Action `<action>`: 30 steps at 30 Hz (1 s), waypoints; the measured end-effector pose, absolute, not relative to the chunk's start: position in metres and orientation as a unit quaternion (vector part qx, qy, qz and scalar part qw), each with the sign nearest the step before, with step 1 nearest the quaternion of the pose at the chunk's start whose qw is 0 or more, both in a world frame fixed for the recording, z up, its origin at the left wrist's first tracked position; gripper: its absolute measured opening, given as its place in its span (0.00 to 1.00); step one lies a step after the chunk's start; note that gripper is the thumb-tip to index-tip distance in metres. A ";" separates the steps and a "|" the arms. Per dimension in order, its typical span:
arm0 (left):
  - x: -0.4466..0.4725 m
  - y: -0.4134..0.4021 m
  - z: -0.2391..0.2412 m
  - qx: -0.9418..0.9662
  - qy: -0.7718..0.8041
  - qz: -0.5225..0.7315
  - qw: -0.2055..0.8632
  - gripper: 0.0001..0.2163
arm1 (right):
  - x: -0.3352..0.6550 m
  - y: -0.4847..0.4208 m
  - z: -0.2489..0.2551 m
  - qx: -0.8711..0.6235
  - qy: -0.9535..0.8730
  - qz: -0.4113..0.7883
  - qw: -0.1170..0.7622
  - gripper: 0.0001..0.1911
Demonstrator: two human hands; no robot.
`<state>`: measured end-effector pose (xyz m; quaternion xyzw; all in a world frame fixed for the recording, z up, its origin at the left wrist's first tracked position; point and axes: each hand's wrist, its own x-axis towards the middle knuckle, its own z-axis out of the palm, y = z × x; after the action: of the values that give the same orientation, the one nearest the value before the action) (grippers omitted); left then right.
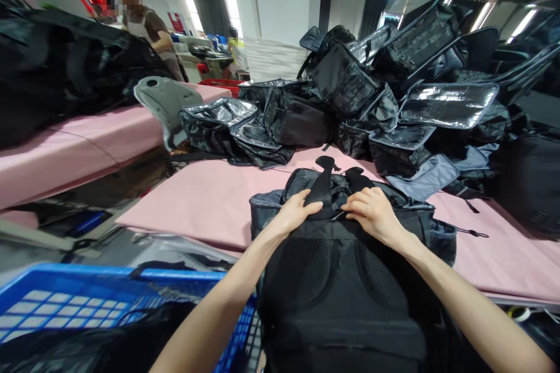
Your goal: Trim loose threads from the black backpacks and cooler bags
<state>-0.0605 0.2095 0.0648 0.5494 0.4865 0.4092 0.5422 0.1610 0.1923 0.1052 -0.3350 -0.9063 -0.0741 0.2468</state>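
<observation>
A black backpack [341, 285] lies back-panel up on the near edge of a pink-covered table [205, 198], right in front of me. My left hand [297, 210] grips the top of the backpack at the base of a shoulder strap [321, 186]. My right hand [371, 213] pinches the fabric at the top edge beside the other strap. Both hands sit close together over the bag's top seam.
A heap of black bags with silver linings [350, 99] fills the far side of the table. A blue plastic crate [87, 297] stands at lower left. Another pink table [65, 145] at left holds dark bags. A person [144, 23] stands behind it.
</observation>
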 end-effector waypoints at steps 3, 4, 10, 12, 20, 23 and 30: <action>-0.059 0.209 0.068 0.532 0.458 0.420 0.574 0.32 | 0.162 0.192 0.114 -0.317 -0.920 -0.095 0.209 0.05; -0.058 0.208 0.069 0.528 0.452 0.423 0.582 0.32 | 0.163 0.191 0.116 -0.313 -0.924 -0.097 0.198 0.05; -0.058 0.208 0.072 0.513 0.438 0.428 0.602 0.32 | 0.168 0.196 0.115 -0.317 -0.929 -0.061 0.182 0.05; -0.058 0.207 0.072 0.511 0.441 0.428 0.601 0.32 | 0.168 0.199 0.111 -0.317 -0.929 -0.037 0.188 0.05; -0.059 0.208 0.070 0.512 0.447 0.422 0.601 0.33 | 0.168 0.203 0.107 -0.319 -0.926 0.011 0.202 0.05; -0.059 0.209 0.069 0.509 0.449 0.422 0.601 0.34 | 0.172 0.199 0.108 -0.336 -0.915 0.023 0.221 0.07; -0.059 0.208 0.069 0.505 0.456 0.423 0.598 0.34 | 0.170 0.195 0.109 -0.342 -0.919 -0.020 0.194 0.07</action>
<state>-0.0589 0.2085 0.0690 0.5048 0.4565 0.4234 0.5979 0.1703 0.1953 0.1089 -0.3421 -0.9193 -0.0205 0.1936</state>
